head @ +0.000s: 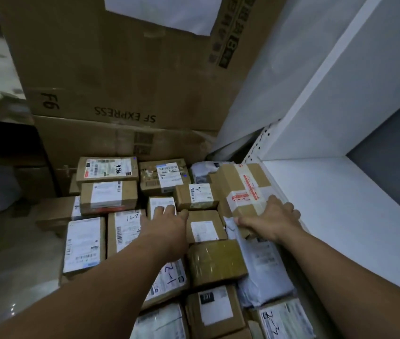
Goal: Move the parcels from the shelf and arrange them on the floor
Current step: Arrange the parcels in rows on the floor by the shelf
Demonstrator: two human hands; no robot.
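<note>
Cardboard parcel [243, 187] | long axis away from person | right hand [274, 216] grips

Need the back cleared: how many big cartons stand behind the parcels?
2: the SF EXPRESS carton on top, a second carton directly beneath it. Dark shapes at left may hide more.
</note>
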